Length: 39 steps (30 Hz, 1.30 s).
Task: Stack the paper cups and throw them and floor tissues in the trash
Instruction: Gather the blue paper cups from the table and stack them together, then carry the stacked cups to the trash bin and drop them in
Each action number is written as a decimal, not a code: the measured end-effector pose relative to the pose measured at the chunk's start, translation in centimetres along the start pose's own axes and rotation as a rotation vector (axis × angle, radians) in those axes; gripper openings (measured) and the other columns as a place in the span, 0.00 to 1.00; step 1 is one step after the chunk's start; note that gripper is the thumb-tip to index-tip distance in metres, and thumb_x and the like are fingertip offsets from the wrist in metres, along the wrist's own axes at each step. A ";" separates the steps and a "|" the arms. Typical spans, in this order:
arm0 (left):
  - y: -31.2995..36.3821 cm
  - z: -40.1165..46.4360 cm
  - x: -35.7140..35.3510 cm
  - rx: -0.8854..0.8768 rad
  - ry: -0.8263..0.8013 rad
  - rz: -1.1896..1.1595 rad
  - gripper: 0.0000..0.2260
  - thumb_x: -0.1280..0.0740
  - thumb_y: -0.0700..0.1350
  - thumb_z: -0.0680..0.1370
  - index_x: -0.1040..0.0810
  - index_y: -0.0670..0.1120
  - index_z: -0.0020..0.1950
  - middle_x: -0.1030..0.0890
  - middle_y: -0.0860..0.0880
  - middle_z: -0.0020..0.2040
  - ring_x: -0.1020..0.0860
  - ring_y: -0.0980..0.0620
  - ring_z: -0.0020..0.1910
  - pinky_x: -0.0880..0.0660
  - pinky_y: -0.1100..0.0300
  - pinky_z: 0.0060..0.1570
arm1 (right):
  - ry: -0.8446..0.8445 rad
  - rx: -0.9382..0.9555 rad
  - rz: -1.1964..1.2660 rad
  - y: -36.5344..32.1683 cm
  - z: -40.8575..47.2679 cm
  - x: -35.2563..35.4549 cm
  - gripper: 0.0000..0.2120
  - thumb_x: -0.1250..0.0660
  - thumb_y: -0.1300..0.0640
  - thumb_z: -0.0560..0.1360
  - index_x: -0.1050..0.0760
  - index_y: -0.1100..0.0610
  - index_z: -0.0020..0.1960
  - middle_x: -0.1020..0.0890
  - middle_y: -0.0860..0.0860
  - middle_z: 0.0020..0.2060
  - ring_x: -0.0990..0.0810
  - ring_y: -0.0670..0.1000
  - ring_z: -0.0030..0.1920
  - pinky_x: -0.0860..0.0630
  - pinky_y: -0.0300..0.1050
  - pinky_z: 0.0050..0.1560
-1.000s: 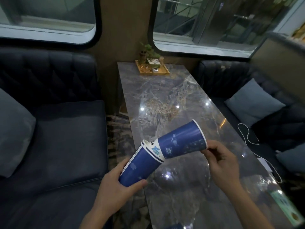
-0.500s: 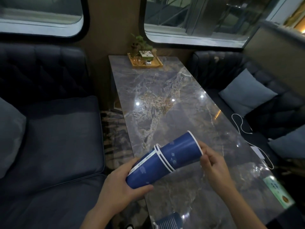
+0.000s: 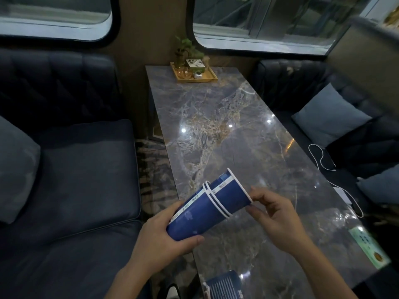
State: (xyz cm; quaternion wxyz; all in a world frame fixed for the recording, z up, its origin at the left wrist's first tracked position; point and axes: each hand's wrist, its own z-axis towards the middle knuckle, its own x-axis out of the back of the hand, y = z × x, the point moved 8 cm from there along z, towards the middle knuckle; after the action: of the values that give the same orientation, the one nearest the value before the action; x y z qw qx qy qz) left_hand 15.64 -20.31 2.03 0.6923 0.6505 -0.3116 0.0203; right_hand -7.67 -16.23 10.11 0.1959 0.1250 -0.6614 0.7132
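A stack of blue paper cups [image 3: 207, 209] with white rims lies tilted in the air above the near left edge of the marble table [image 3: 226, 130], mouths pointing up and right. My left hand [image 3: 164, 238] is wrapped around the stack's base. My right hand [image 3: 274, 214] pinches the rim of the innermost cup with its fingertips. Another blue paper cup [image 3: 223, 287] lies on the table at the bottom edge of the view, partly cut off. No tissues or trash bin are in sight.
Dark sofas flank the table: one on the left [image 3: 71, 180] with a grey cushion [image 3: 17, 169], one on the right with a blue-grey cushion [image 3: 330, 119] and a white cable [image 3: 323, 160]. A wooden tray [image 3: 194, 75] with a plant sits at the far end. A green card [image 3: 369, 244] lies near right.
The cup in my right hand has slid deeper into the stack held by my left hand, and the cups now sit nested along one line. The view has tipped slightly downward.
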 end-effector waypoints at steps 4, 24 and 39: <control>0.7 0.3 -0.2 -0.032 -0.004 -0.002 0.30 0.20 0.62 0.60 0.28 0.74 0.58 0.19 0.71 0.53 0.19 0.67 0.49 0.21 0.66 0.46 | -0.037 -0.036 -0.047 0.0 -0.3 -0.9 0.26 0.34 0.74 0.72 0.20 0.41 0.47 0.17 0.32 0.48 0.24 0.29 0.55 0.35 0.24 0.63; -0.1 -0.6 -4.8 -0.039 -0.190 0.023 0.31 0.23 0.67 0.60 0.28 0.71 0.61 0.17 0.65 0.53 0.18 0.66 0.48 0.20 0.60 0.47 | -0.143 -0.275 -0.104 2.8 -3.9 -5.6 0.37 0.34 0.41 0.72 0.47 0.43 0.75 0.36 0.42 0.73 0.33 0.45 0.71 0.31 0.54 0.69; 4.7 -4.9 -13.3 -0.112 -0.402 0.207 0.38 0.29 0.76 0.56 0.26 0.65 0.64 0.20 0.69 0.52 0.21 0.70 0.48 0.23 0.68 0.49 | 0.096 -0.390 0.086 6.6 -15.3 1.7 0.35 0.29 0.47 0.70 0.41 0.42 0.72 0.30 0.44 0.68 0.28 0.49 0.66 0.27 0.57 0.65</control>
State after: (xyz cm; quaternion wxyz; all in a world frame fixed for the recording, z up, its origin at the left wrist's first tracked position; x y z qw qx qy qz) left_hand 4.92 -10.14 0.31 0.6455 0.5667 -0.5089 -0.0563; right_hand -10.88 -1.15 3.50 0.2171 0.0224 -0.7817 0.5843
